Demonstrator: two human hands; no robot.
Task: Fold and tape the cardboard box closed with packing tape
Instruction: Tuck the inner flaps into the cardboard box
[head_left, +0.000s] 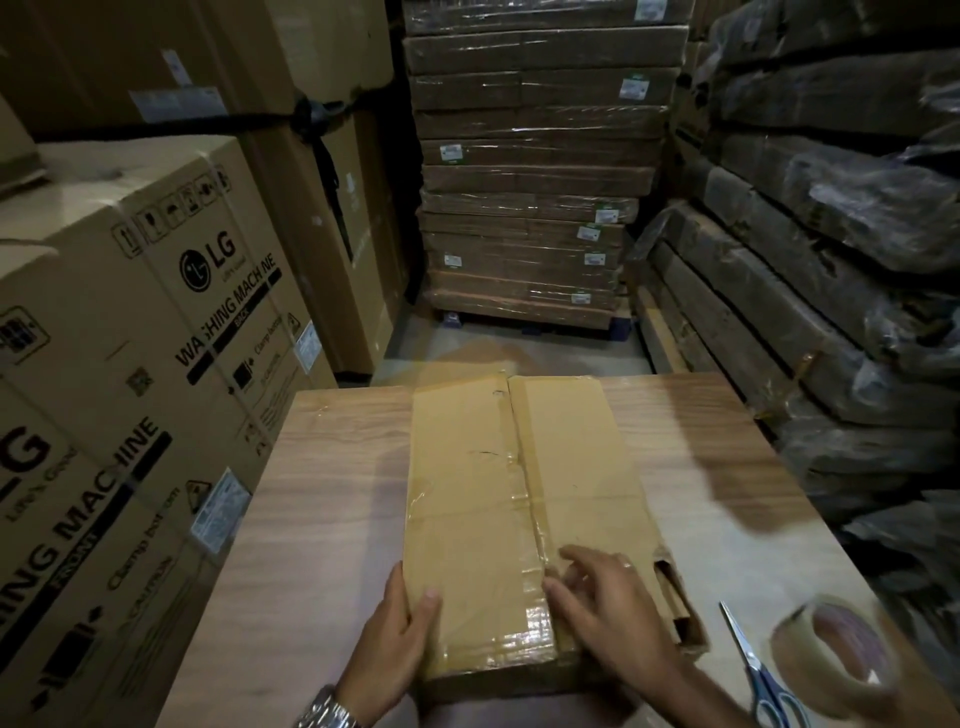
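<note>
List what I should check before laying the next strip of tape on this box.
1. Cardboard box steadied: left hand grips its near left edge. Ok.
2. Centre seam: flaps meet, and the right hand presses the clear tape flat at the near end. Ok.
3. Near right corner: torn and gaping. Not ok.
4. Tape roll on the table, right of the box. Ok.
5. Roll's free end: blurred. Cannot tell.
6. Scissors beside the roll. Ok.
</note>
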